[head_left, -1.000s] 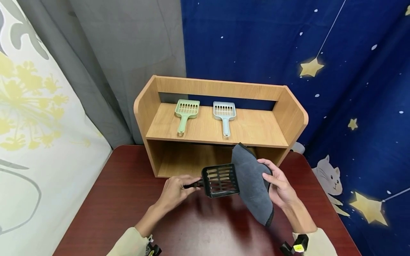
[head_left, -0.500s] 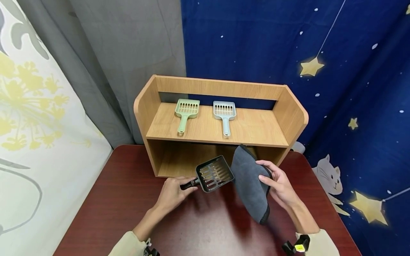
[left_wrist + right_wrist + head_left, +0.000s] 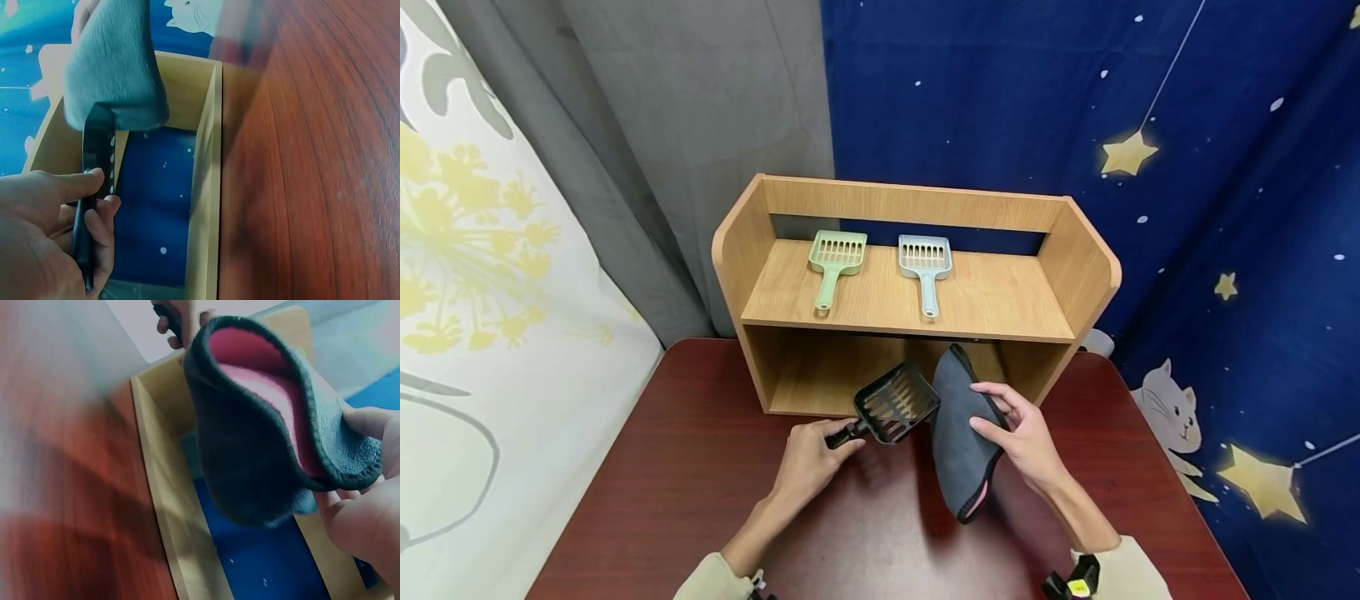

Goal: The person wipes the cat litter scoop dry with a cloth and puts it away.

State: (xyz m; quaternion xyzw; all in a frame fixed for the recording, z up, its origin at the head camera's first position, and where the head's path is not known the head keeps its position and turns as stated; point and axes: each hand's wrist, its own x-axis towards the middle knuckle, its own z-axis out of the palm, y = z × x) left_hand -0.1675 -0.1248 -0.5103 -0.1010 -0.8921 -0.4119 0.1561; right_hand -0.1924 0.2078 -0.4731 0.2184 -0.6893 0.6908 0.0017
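My left hand [image 3: 811,461] grips the handle of a black slotted litter scoop [image 3: 898,403], holding it above the table in front of the shelf. On the other side, my right hand [image 3: 1018,433] pinches the edge of a grey cloth [image 3: 961,442] with black stitched edging. In the right wrist view the cloth [image 3: 250,437] bends into a hollow with a pink inner side. The scoop's outer rim meets the cloth's left side; in the left wrist view the end of the scoop [image 3: 99,147] lies against the cloth [image 3: 119,69].
A two-tier wooden shelf [image 3: 917,215] stands at the back of the dark red table [image 3: 700,475]. On its upper board lie a green litter scoop [image 3: 837,254] and a pale blue one [image 3: 925,260]. Grey and blue star-patterned curtains [image 3: 985,92] hang behind.
The black scoop has tilted, its outer end turning upward, and shifted slightly left. My right hand has moved left with the cloth, and a bit of its pink side now shows at the lower edge.
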